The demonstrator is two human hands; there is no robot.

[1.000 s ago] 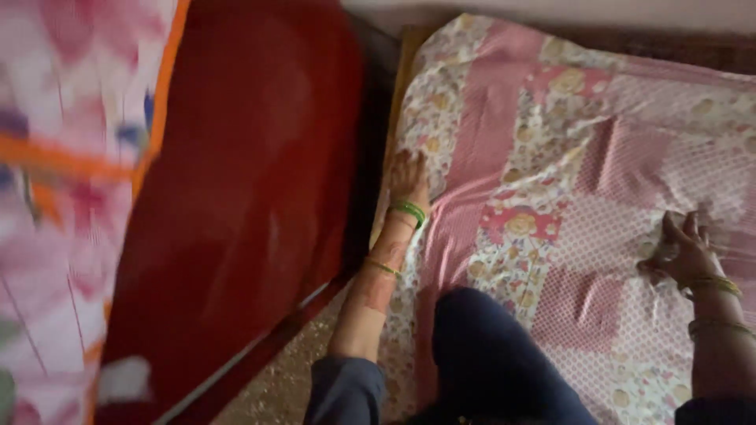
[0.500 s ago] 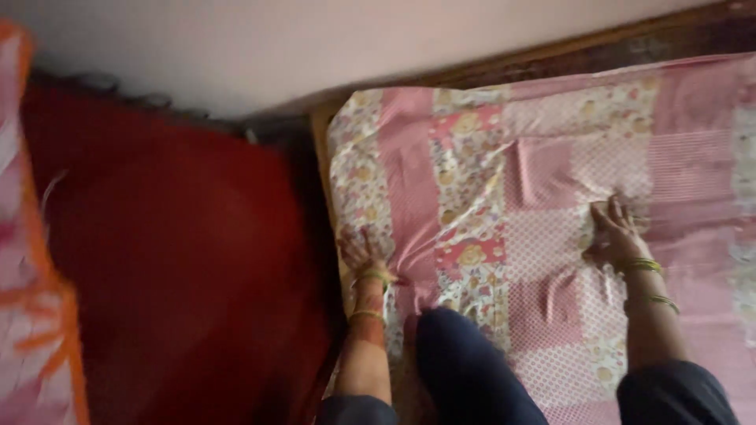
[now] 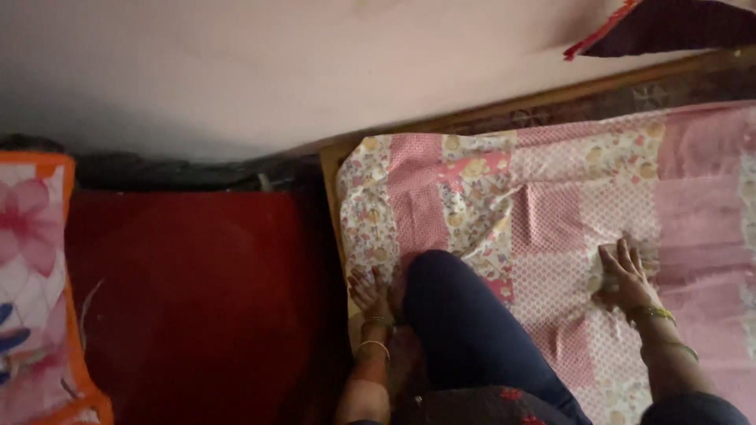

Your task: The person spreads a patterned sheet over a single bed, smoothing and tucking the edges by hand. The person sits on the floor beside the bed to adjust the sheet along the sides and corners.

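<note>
A pink patchwork bedsheet (image 3: 551,189) with floral and dotted squares covers a mattress. My left hand (image 3: 368,288) presses flat on the sheet near its left edge, fingers spread. Flat on the sheet further right lies my right hand (image 3: 626,271), over a small bunch of wrinkled fabric. Both wrists wear bangles. My knee in dark blue trousers (image 3: 465,323) rests on the sheet between the two hands.
A wooden bed frame (image 3: 551,106) runs along the sheet's far edge under a pale wall (image 3: 315,71). A red mattress or cushion (image 3: 197,299) lies left of the bed, with a pink flowered cloth edged in orange (image 3: 35,283) at the far left.
The view has swung up and left, showing more wall. My left hand has slid back toward me along the sheet's left edge. My right hand stays pressed on the wrinkled fabric.
</note>
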